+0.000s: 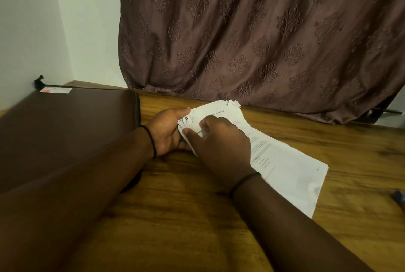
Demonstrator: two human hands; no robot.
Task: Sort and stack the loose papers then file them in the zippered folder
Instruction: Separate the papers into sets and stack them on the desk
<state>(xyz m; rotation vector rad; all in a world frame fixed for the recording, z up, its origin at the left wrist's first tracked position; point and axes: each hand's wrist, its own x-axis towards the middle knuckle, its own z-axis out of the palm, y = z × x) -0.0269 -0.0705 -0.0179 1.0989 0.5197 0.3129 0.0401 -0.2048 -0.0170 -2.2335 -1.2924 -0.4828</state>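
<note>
Centre frame — your left hand (167,132) curls round the paper stack (285,168), right hand (221,143) pinches its top sheets; square the edges before filing.

- Left hand (168,131): a dark beaded bracelet (151,140) circles the wrist, its small round beads strung close together.
- Right hand (221,144): a thin black band (245,180) sits snug round the wrist, plain and smooth like cord.
- Both forearms (87,184) are bare, uncovered from wrist to the frame's lower edge.
</note>
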